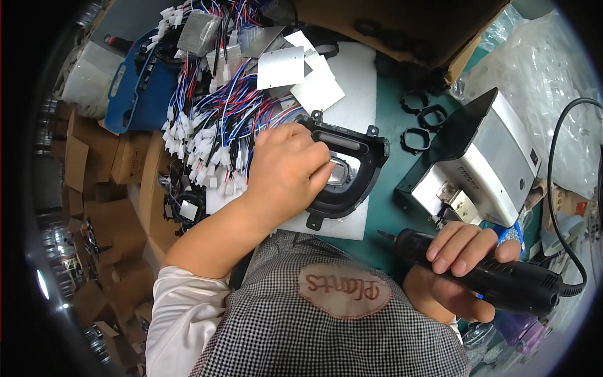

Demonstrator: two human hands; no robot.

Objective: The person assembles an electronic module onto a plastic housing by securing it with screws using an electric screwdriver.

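Note:
A black plastic lamp housing (375, 149) with mounting tabs and a clear oval lens (339, 172) in a silver surround lies on a white foam sheet (361, 69). My left hand (286, 166) is closed over the left side of the housing, fingers curled inward and the fingertips beside the lens. It hides that side of the part. In my right hand (461, 254) is a black corded electric screwdriver (515, 283), gripped around its body. Its bit points left, toward the near right of the housing, and stays apart from it.
Bundled wires with white connectors (213, 135) and silver plates (281, 68) are heaped at the left and back. Several black rings (415, 139) lie right of the foam, beside a silver-white machine (483, 157). A blue bin (135, 94) and cardboard boxes (116, 232) stand left.

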